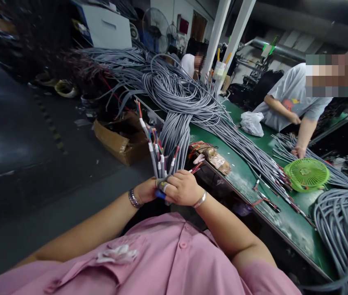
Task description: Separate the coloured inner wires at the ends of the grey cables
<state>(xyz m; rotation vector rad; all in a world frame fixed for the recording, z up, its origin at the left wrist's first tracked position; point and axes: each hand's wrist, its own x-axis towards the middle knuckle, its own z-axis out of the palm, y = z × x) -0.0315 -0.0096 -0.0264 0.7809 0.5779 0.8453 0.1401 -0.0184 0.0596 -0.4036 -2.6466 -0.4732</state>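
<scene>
Several grey cables (153, 162) rise in a bunch from between my hands, their white-banded ends showing coloured wires. My left hand (145, 191) is closed around the lower part of this bunch. Pressed against it, my right hand (184, 188) is closed on the same cables, its fingers curled over them. Greyish wrapping (161, 184) shows around a finger or the cables; I cannot tell which. A small blue piece (160, 194) sticks out below the fingers, its kind unclear. Just behind, a thick hank of grey cables (177, 131) hangs over the table edge.
A large coil of grey cables (174, 88) lies across the green table (238, 153). A green fan (306, 174) stands at the right, near a co-worker's hand (299, 152) on other cables. Below the table's left end sits a cardboard box (115, 143). A white post (217, 39) rises behind.
</scene>
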